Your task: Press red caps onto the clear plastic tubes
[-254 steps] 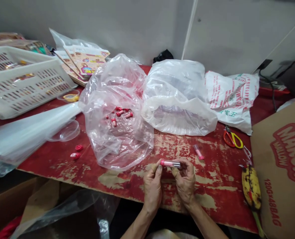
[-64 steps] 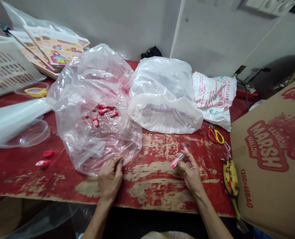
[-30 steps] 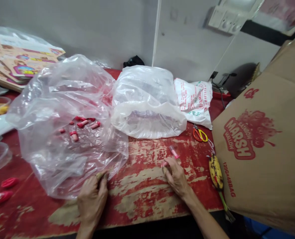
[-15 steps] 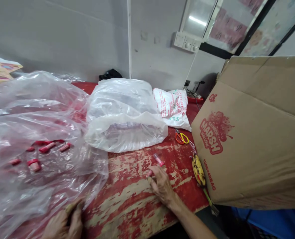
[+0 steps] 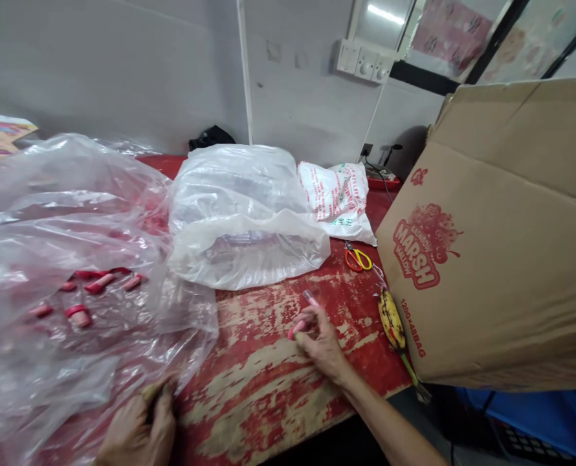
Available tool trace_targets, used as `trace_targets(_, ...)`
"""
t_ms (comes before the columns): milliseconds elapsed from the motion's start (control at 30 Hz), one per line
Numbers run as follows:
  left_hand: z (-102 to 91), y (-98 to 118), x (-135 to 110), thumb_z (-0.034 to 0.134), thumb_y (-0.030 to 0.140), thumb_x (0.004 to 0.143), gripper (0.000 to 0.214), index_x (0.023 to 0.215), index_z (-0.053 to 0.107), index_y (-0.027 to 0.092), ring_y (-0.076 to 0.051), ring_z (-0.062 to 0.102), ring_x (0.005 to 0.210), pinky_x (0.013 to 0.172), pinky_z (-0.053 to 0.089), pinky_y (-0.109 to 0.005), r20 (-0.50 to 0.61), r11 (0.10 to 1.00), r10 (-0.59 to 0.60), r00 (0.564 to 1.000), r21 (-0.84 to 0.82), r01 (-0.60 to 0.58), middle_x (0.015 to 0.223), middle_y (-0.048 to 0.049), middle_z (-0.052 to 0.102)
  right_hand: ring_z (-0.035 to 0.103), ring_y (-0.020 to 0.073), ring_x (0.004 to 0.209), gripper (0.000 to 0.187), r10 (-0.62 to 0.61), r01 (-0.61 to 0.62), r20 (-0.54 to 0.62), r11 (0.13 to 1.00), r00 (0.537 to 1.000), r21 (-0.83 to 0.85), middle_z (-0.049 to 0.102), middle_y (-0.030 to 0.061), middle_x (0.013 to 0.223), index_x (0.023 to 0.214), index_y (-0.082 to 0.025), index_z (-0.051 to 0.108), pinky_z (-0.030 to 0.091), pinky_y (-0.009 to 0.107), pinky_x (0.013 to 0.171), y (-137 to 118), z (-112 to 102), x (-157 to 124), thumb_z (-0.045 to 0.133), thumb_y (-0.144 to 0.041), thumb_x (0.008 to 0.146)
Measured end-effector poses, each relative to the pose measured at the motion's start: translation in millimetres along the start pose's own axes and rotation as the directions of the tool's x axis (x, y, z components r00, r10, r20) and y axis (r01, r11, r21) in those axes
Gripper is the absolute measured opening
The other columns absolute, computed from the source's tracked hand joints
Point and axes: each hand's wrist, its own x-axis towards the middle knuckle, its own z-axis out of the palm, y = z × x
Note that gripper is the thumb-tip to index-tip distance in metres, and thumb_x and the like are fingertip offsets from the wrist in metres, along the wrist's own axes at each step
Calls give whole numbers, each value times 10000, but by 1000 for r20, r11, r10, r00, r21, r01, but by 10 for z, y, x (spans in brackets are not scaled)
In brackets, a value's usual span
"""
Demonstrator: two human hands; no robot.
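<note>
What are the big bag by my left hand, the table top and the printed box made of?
Big bag: thin clear plastic film, glossy and crinkled, pink pieces showing through. Table top: probably wood under red paint, worn to bare tan patches. Printed box: matte brown cardboard, folded flap edges.

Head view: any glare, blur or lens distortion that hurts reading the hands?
Head view: glare streaks on the clear bag veil what is inside; left hand is soft and cut by the bottom edge; right hand and its tube are evenly lit and fairly sharp; the wide lens tilts the wall seam and stretches the box; a light flares at the top.
</note>
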Motion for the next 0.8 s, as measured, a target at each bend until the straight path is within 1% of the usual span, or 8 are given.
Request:
trace_targets(67, -39, 94, -2, 390, 481, 840, 374, 977, 626, 226, -294, 628, 909, 794, 488, -436, -19, 999, -41, 999, -4, 41, 934, -84, 680, 654, 163, 756, 377, 160, -132, -62, 937, 985, 323, 654, 11, 888, 1131, -255, 398, 530, 314, 710, -51, -29, 23, 557, -216, 792)
trace_targets(133, -53, 139, -4, 392, 490, 833, 386, 974, 634, 225, -286, 628, 925, 811, 481, -420, -29, 999, -48, 998, -13, 47, 942, -81, 684, 657, 167, 726, 397, 245, -193, -28, 822, 969, 536, 663, 15, 887, 1112, -255, 396, 534, 312, 677, -94, -69, 53, 586, -243, 763)
trace_targets(233, -40, 132, -12, 395, 489, 834, 398, 988, 643, 218, -270, 629, 905, 796, 474, -389, -45, 999, -50, 998, -1, 50, 927, -78, 682, 653, 158, 743, 434, 319, -248, 25, 683, 947, 687, 660, 24, 953, 1077, -252, 448, 532, 294, 675, -143, -111, 87, 645, -230, 691)
trace_targets(333, -14, 106, -22, 413, 472, 835, 379, 963, 656, 211, -252, 629, 856, 754, 466, -355, -69, 999, -36, 997, 9, 37, 871, -65, 682, 646, 140, 774, 429, 372, -266, 12, 642, 928, 719, 653, 20, 987, 1064, -247, 487, 527, 275, 705, -181, -111, 86, 691, -241, 687)
trace_targets(433, 8, 94, -30, 432, 434, 846, 346, 933, 664, 193, -231, 626, 831, 737, 458, -326, -93, 1000, 14, 996, -7, -15, 853, -60, 683, 645, 141, 775, 348, 302, -216, -46, 771, 952, 598, 651, 17, 982, 1047, -249, 505, 532, 292, 714, -185, -115, 60, 687, -262, 751)
trace_targets(567, 34, 76, -43, 461, 383, 861, 296, 901, 671, 179, -205, 615, 788, 712, 452, -296, -139, 996, 81, 987, -23, -85, 806, -53, 673, 613, 185, 995, 241, -16, 17, -15, 996, 1000, 89, 608, 46, 1099, 1047, -256, 546, 492, 366, 876, -69, -166, 36, 599, -178, 825)
trace_targets(667, 42, 68, -56, 468, 350, 871, 270, 911, 670, 175, -196, 604, 762, 695, 445, -291, -161, 994, 107, 981, -9, -110, 784, -48, 663, 578, 194, 1064, 204, -161, 191, 155, 959, 975, -208, 594, 70, 1099, 1018, -236, 564, 471, 369, 913, 57, -184, 19, 533, -141, 841)
trace_targets(800, 39, 86, -66, 465, 334, 882, 258, 866, 665, 172, -192, 587, 733, 685, 437, -295, -165, 992, 121, 979, -17, -126, 745, -43, 645, 582, 181, 1053, 227, -181, 200, 96, 949, 979, -243, 554, 85, 1136, 1078, -234, 502, 490, 357, 888, 165, -151, -18, 490, -138, 872)
